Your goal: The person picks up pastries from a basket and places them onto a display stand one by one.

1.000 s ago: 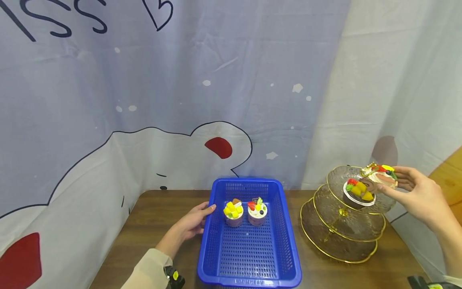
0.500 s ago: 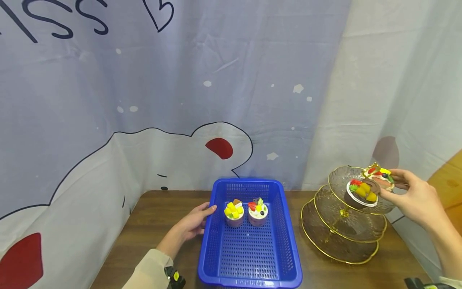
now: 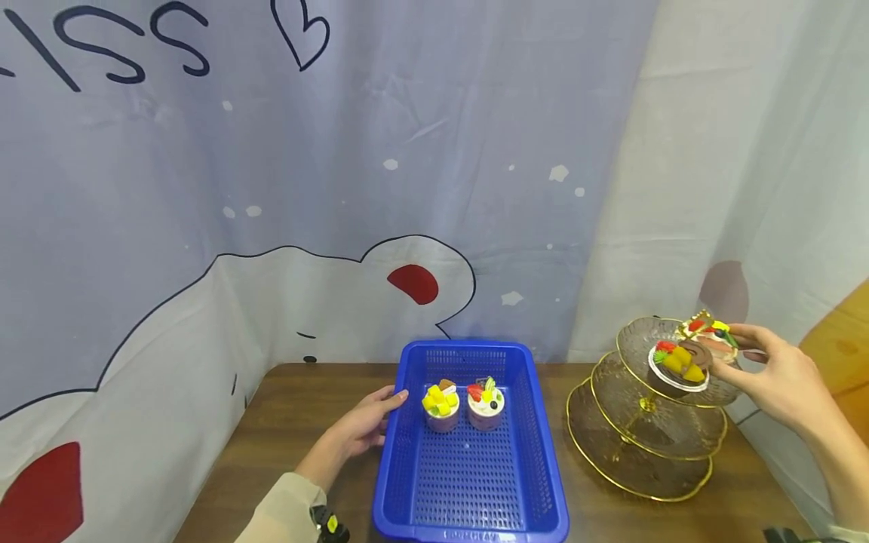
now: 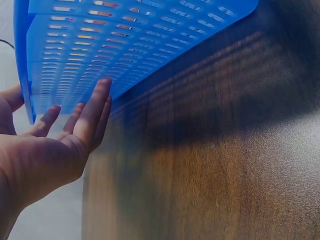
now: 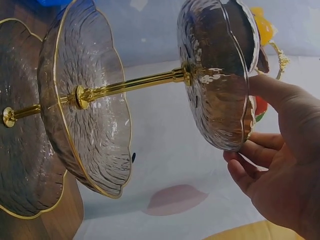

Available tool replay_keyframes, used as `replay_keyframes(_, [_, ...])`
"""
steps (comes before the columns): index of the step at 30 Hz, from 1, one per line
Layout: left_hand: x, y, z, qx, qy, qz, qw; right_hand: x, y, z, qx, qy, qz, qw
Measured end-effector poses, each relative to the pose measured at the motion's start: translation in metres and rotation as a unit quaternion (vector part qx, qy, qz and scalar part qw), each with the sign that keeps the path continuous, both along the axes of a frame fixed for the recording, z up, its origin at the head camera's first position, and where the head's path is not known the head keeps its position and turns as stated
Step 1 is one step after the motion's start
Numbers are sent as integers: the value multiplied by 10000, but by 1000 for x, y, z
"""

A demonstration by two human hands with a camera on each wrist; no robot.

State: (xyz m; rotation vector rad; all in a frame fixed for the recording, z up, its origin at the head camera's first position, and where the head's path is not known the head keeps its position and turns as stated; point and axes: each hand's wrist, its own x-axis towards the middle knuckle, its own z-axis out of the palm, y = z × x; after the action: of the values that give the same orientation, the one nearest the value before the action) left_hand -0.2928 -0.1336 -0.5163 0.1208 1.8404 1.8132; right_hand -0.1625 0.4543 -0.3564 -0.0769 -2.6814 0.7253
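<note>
My left hand (image 3: 366, 424) holds the left side of a blue plastic basket (image 3: 385, 467), thumb on the rim and fingers along the outer wall, as the left wrist view shows. Inside stand two toy dessert cups: one topped with yellow cubes (image 3: 441, 403), the other with cream and fruit (image 3: 485, 407). At the right, my right hand (image 3: 781, 377) grips a cream-topped fruit cupcake (image 3: 721, 347) between thumb and fingers on the top tier of a glass stand (image 3: 631, 332). A chocolate fruit cupcake (image 3: 679, 367) sits beside it, near the thumb tip. The held cupcake's base is hidden.
The three-tier stand has gold rims and a gold post (image 5: 135, 85); its middle tier (image 5: 92, 100) and bottom tier (image 3: 631, 471) spread wider than the top. Everything stands on a brown wooden table (image 3: 271, 422), with a printed curtain (image 3: 339, 188) hanging behind.
My right hand has shifted slightly left with the cream-topped cupcake, closer in over the top tier. The left hand and basket stay put; the head view has tilted slightly.
</note>
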Motion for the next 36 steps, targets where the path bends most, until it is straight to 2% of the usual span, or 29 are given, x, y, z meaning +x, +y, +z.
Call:
replay_keyframes(5, [2, 1, -1, 5, -12, 30, 10000, 3, 1, 2, -132, -172, 174, 9996])
replay_keyframes(10, [0, 0, 0, 44, -41, 64, 10000, 7, 2, 6, -209, -132, 281, 9993])
replay_keyframes(13, [0, 0, -1, 89, -14, 64, 9999, 12, 3, 7, -436, 258, 394, 9979])
replay_keyframes(16, [1, 0, -3, 170, -23, 20, 9999, 19, -3, 14, -770, 937, 518, 9913])
replay_keyframes(19, [3, 0, -3, 199, -19, -9, 9998, 24, -22, 31, -1067, 1512, 697, 9803])
replay_keyframes(21, [3, -1, -1, 155, 14, 12, 9999, 25, -37, 44, -1244, 1671, 829, 9745])
replay_keyframes(26, [2, 0, 0, 84, 44, 35, 9999, 30, -74, 62, -1423, 1189, 935, 9782])
replay_keyframes(30, [2, 0, 0, 86, -3, 44, 10000, 22, -106, 59, -1330, 1089, 1215, 9776])
replay_keyframes(36, [3, 1, 0, 109, -13, 7, 9999, 10, -153, 42, -1025, 1192, 1787, 9713])
